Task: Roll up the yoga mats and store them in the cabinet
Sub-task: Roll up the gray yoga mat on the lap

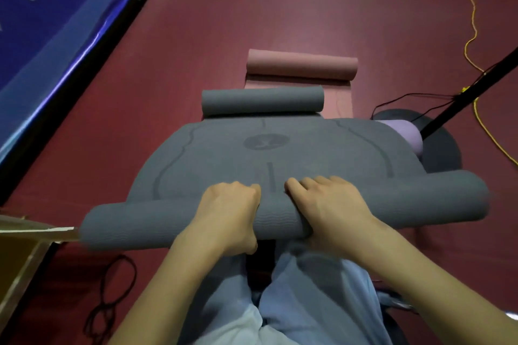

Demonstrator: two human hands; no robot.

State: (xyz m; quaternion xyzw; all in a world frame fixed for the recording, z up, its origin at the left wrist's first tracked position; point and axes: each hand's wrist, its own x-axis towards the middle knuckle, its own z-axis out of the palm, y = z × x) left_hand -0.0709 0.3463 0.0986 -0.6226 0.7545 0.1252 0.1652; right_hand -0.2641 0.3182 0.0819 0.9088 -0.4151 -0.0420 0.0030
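A grey yoga mat (280, 148) lies on the red floor in front of me, its near end wound into a thick roll (140, 225) across my knees. My left hand (228, 216) and my right hand (326, 204) press on top of the roll's middle, fingers curled over its far side. The mat's far end curls into a smaller grey roll (262, 101). Beyond it lies a pink mat (301, 66), mostly rolled, with a short flat strip showing. No cabinet is in view.
A purple cushion (406, 134) rests on a dark round base (440, 151) at the right, with a black pole, black cables and a yellow cord (482, 126). A blue banner (42, 36) runs along the left. A cardboard box (19, 255) and black loops (112, 288) lie at lower left.
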